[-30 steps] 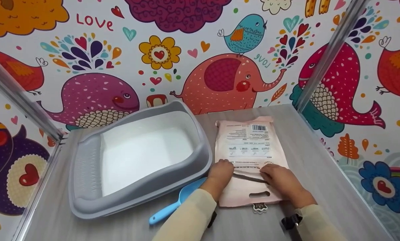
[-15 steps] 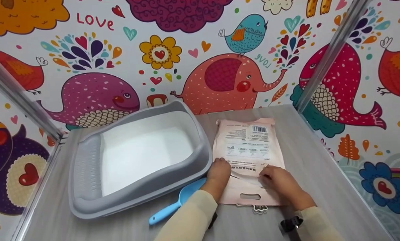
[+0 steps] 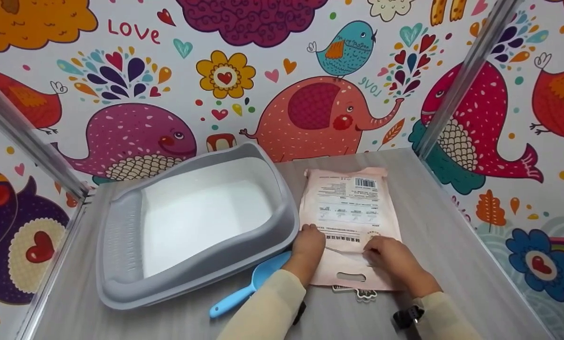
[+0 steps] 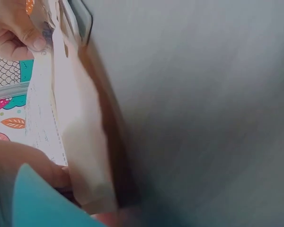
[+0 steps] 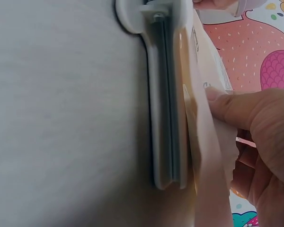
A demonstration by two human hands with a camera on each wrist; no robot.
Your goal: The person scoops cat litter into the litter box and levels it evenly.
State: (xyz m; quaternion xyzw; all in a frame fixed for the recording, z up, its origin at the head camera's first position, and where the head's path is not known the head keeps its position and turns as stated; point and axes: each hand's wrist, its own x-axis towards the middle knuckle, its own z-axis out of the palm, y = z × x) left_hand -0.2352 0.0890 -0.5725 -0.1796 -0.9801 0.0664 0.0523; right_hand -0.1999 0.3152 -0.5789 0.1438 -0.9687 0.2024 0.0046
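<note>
A pale pink printed bag (image 3: 348,208) with a barcode and a handle slot lies flat on the table. My left hand (image 3: 310,245) grips its left edge, the fingertips partly hidden in the head view. At the right of a crease across the bag, my right hand (image 3: 395,259) pinches the material; in the right wrist view its thumb presses on one face, with the other fingers curled behind. From under the bag's front edge pokes a white sealing clip (image 3: 366,295), its long bar (image 5: 168,109) showing in the right wrist view.
To the left stands a grey litter box (image 3: 206,264) with a white inside. A light blue scoop (image 3: 234,300) lies between it and my left forearm. Behind is a wall (image 3: 272,28) with cartoon animals; metal posts (image 3: 461,85) stand at both sides.
The dark gap across the bag has narrowed to a thin crease. The bag's handle end has shifted slightly left, and more of the clip shows. Both hands have kept their hold, barely moving.
</note>
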